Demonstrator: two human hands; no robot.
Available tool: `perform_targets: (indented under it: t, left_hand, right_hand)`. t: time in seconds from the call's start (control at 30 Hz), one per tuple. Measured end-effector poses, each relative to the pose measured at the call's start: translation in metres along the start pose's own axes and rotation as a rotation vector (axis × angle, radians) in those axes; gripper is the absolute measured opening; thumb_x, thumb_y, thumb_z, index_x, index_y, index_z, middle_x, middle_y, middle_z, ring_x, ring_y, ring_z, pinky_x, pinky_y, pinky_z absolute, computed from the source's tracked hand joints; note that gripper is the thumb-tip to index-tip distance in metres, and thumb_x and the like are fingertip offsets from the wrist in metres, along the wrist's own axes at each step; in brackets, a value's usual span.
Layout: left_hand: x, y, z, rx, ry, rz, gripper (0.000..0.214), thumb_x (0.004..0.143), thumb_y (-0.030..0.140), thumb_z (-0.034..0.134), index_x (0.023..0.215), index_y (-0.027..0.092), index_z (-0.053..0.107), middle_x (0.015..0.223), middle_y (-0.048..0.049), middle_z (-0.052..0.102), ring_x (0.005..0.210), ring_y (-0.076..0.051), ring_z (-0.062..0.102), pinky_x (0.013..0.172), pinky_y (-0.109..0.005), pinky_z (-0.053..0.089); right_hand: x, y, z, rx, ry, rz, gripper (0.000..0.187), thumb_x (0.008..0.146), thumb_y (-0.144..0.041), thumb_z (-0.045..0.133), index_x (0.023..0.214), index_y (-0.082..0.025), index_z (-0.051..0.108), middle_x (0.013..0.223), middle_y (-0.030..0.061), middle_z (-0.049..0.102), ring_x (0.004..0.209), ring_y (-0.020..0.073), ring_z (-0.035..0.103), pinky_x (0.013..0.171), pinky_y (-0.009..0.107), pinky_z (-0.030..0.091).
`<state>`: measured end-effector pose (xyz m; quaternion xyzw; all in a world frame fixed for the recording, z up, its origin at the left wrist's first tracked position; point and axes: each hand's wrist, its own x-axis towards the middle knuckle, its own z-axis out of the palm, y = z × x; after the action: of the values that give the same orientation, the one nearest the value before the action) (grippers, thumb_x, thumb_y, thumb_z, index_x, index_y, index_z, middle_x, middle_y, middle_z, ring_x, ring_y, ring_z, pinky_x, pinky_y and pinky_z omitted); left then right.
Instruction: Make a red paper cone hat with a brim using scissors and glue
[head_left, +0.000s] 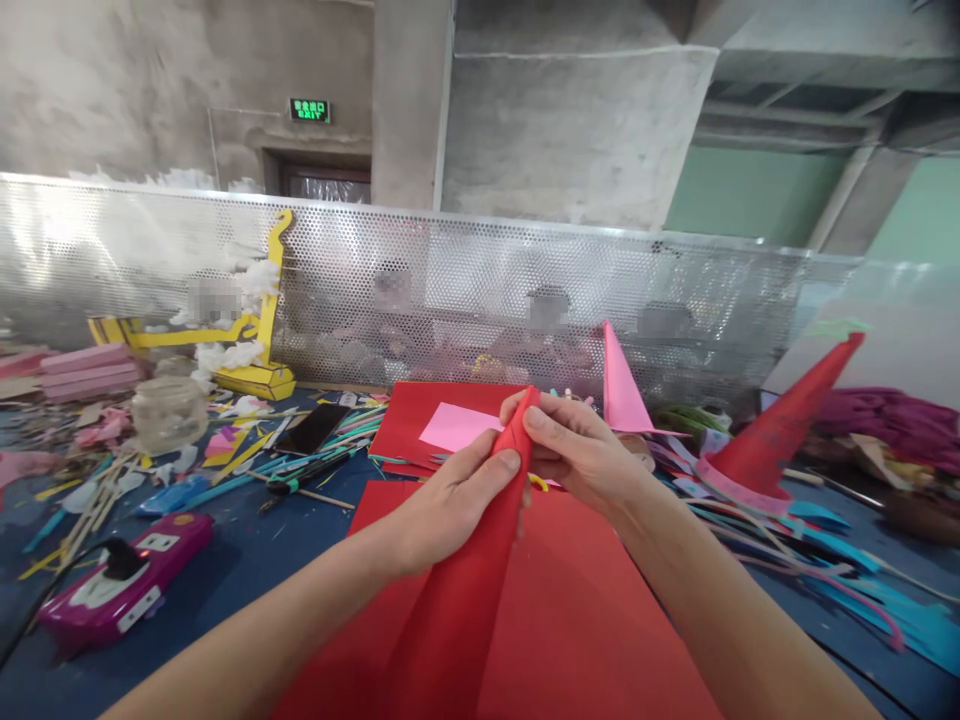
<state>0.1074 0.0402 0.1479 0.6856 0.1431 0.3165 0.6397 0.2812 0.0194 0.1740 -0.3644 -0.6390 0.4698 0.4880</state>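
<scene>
In the middle of the view, a red paper sheet rolled into a narrow cone (480, 570) rises to a point. My left hand (457, 495) is wrapped round it just below the tip, thumb along its front. The fingers of my right hand (574, 440) pinch the tip itself. Below the cone lies flat red paper (592, 600). Beyond my hands sits a stack of red sheets (409, 415) with a pink sheet (454, 427) on top. A pink paper cone (624, 385) stands behind my right hand, and a red cone hat (787, 430) with a pink rim leans farther right.
At the left are a purple power strip (127, 580), a clear jar (169, 415), a black phone (315, 428) and scattered sticks. A yellow frame (274, 290) with white fluff stands at the back. Blue strips (885, 600) lie right. A perforated metal screen (465, 270) crosses behind.
</scene>
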Motion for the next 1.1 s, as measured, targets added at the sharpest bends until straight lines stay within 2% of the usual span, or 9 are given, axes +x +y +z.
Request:
perform_targets:
  t: [0.1,0.17,0.33,0.5,0.67,0.77,0.87,1.0,1.1]
  left_hand:
    - [0.002,0.000,0.000,0.121,0.034,0.064,0.039,0.093,0.054,0.042,0.083,0.018,0.052,0.069,-0.0020,0.059,0.060,-0.012,0.054,0.062,-0.026,0.047]
    - [0.002,-0.003,-0.001,0.068,0.028,0.036,0.040,0.092,0.056,0.044,0.086,0.018,0.052,0.070,-0.0015,0.058,0.060,-0.012,0.055,0.063,-0.027,0.048]
    - [0.002,-0.008,-0.001,-0.197,-0.028,-0.063,0.037,0.088,0.055,0.053,0.091,0.018,0.052,0.074,-0.0005,0.058,0.057,-0.010,0.055,0.057,-0.025,0.048]
    - [0.001,-0.007,0.003,-0.225,-0.012,-0.080,0.036,0.088,0.053,0.054,0.089,0.018,0.051,0.076,-0.0007,0.058,0.055,-0.010,0.055,0.054,-0.025,0.047]
    - [0.006,-0.004,-0.002,-0.263,0.152,-0.042,0.035,0.086,0.053,0.056,0.089,0.018,0.052,0.066,0.0003,0.058,0.050,-0.010,0.054,0.049,-0.023,0.044]
    - [0.014,-0.006,-0.011,-0.384,0.320,0.002,0.030,0.083,0.047,0.063,0.092,0.019,0.055,0.070,0.0009,0.060,0.055,-0.011,0.057,0.055,-0.025,0.049]
    - [0.022,-0.012,-0.018,-0.515,0.391,0.069,0.026,0.083,0.040,0.065,0.097,0.020,0.055,0.078,0.0005,0.063,0.067,-0.013,0.062,0.066,-0.027,0.053]
    - [0.032,-0.019,-0.020,-0.514,0.411,0.119,0.034,0.085,0.045,0.063,0.107,0.020,0.054,0.100,-0.0049,0.067,0.092,-0.018,0.065,0.084,-0.030,0.052]
    - [0.034,-0.021,-0.020,-0.250,0.486,0.151,0.039,0.088,0.051,0.055,0.114,0.021,0.054,0.121,-0.0083,0.061,0.113,-0.021,0.058,0.097,-0.033,0.046]
  right_hand:
    - [0.002,0.002,0.005,0.005,0.068,-0.015,0.037,0.080,-0.054,0.068,0.091,-0.020,0.057,0.065,-0.0022,0.058,0.048,0.0119,0.057,0.044,0.024,0.044]
    - [0.003,0.004,0.004,0.019,0.091,-0.003,0.037,0.080,-0.053,0.068,0.094,-0.020,0.059,0.067,-0.0017,0.059,0.050,0.0116,0.058,0.046,0.024,0.046]
    - [0.005,0.005,-0.002,0.068,-0.057,0.018,0.040,0.079,-0.055,0.069,0.094,-0.019,0.064,0.061,-0.0031,0.056,0.046,0.0082,0.054,0.042,0.018,0.037]
    - [0.008,0.008,-0.003,0.065,-0.085,-0.021,0.039,0.082,-0.057,0.065,0.096,-0.020,0.062,0.057,-0.0049,0.052,0.042,0.0083,0.051,0.040,0.019,0.036]
    - [0.006,0.012,0.010,0.028,-0.030,-0.103,0.043,0.087,-0.058,0.057,0.114,-0.024,0.055,0.072,-0.0014,0.056,0.056,0.0108,0.055,0.050,0.023,0.047]
    - [0.000,0.016,0.025,-0.133,0.124,-0.151,0.038,0.091,-0.053,0.053,0.116,-0.025,0.050,0.084,0.0004,0.053,0.069,0.0125,0.056,0.064,0.027,0.053]
    - [-0.005,0.023,0.038,-0.413,0.288,-0.122,0.039,0.092,-0.048,0.052,0.120,-0.022,0.046,0.096,0.0048,0.054,0.081,0.0161,0.057,0.073,0.033,0.055]
    - [-0.005,0.036,0.045,-0.765,0.291,-0.247,0.058,0.091,-0.037,0.049,0.144,-0.021,0.030,0.131,0.0164,0.048,0.116,0.0271,0.053,0.094,0.046,0.050]
    - [-0.003,0.044,0.047,-0.920,0.252,-0.269,0.067,0.092,-0.029,0.042,0.153,-0.020,0.014,0.137,0.0196,0.045,0.122,0.0307,0.052,0.096,0.050,0.048]
